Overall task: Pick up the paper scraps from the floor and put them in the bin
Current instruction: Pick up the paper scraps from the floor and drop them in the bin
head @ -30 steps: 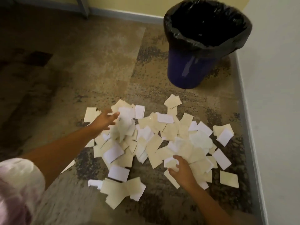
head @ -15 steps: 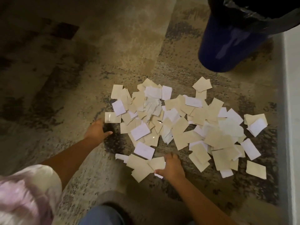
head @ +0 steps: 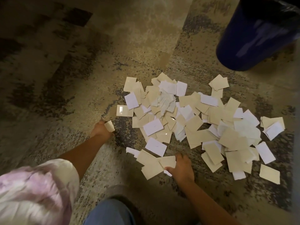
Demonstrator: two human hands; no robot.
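Observation:
Several cream and white paper scraps (head: 191, 120) lie in a spread heap on the patterned carpet. The blue bin (head: 253, 39) with a black liner stands at the top right, its rim cut off by the frame. My left hand (head: 101, 129) is at the heap's left edge and pinches one small cream scrap (head: 109, 126). My right hand (head: 182, 168) is at the heap's near edge, fingers and thumb curled round a few cream scraps (head: 162, 163) there.
The mottled beige and grey carpet (head: 113, 62) stretches bare to the left and top. My knee in blue jeans (head: 110, 211) is at the bottom centre. A pale wall edge (head: 297, 143) runs down the right side.
The view tilted down and closer, so the bin slid up out of frame. My left hand drew back from the heap's middle to its left edge and picked up a scrap; my right moved to the near scraps.

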